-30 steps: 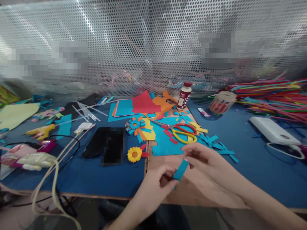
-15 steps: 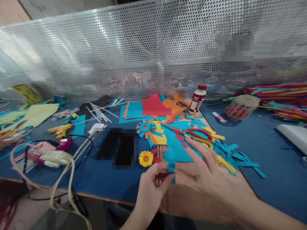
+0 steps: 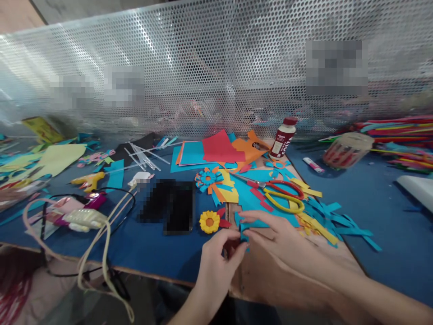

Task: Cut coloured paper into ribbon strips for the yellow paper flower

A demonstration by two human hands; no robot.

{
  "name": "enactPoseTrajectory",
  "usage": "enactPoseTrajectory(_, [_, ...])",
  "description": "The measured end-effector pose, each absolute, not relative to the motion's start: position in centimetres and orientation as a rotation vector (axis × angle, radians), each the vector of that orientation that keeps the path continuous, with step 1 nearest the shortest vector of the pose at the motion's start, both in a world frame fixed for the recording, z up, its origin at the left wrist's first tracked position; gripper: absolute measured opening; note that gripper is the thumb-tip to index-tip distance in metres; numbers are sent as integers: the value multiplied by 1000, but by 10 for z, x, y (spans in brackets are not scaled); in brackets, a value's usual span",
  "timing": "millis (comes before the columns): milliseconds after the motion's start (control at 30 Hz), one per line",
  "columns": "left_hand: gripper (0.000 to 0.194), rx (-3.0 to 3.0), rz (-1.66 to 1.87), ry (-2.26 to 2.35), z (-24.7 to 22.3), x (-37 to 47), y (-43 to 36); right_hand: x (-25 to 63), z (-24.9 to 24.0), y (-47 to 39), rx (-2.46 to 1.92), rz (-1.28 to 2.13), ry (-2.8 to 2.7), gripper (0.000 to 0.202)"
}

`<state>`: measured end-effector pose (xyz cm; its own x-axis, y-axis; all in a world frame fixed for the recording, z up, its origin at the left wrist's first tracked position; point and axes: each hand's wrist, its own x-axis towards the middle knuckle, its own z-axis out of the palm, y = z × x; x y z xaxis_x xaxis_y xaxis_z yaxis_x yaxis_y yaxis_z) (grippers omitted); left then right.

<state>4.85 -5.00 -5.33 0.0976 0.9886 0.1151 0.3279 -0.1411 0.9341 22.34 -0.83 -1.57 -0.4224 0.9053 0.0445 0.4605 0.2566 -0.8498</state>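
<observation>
Fingers of our left hand [image 3: 219, 253] and right hand [image 3: 281, 235] pinch the blue strip [image 3: 243, 235]; likely light, easily creased: grip its ends.

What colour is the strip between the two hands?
The strip is bright blue, best seen in the head view, the only one here.

Scissors [image 3: 268, 184] and a bottle [image 3: 283, 139] obstruct the way beyond the right hand [image 3: 279, 232]; passage lies over the blue tabletop [image 3: 395, 253] right of the loose strips [image 3: 352, 231].
</observation>
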Motion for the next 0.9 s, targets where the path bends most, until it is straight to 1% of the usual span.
enactPoseTrajectory(133, [16, 1564, 1122, 1325, -52, 47, -51, 221, -7, -10, -1252, 1256, -1861, 23])
enactPoseTrajectory(333, [28, 1373, 1208, 1209, -54, 47, -49, 219, -4, -9, -1203, 1326, -1837, 24])
enactPoseTrajectory(533, [27, 1274, 1193, 1114, -56, 49, -48, 214, -8, -11, -1227, 1241, -1849, 23])
enactPoseTrajectory(767, [41, 1194, 1140, 1090, -57, 47, -47, 208, -8, -14, -1189, 1237, -1841, 26])
enactPoseTrajectory(900, [40, 1162, 1167, 1093, -56, 45, -46, 205, -4, -15, -1203, 1219, -1886, 27])
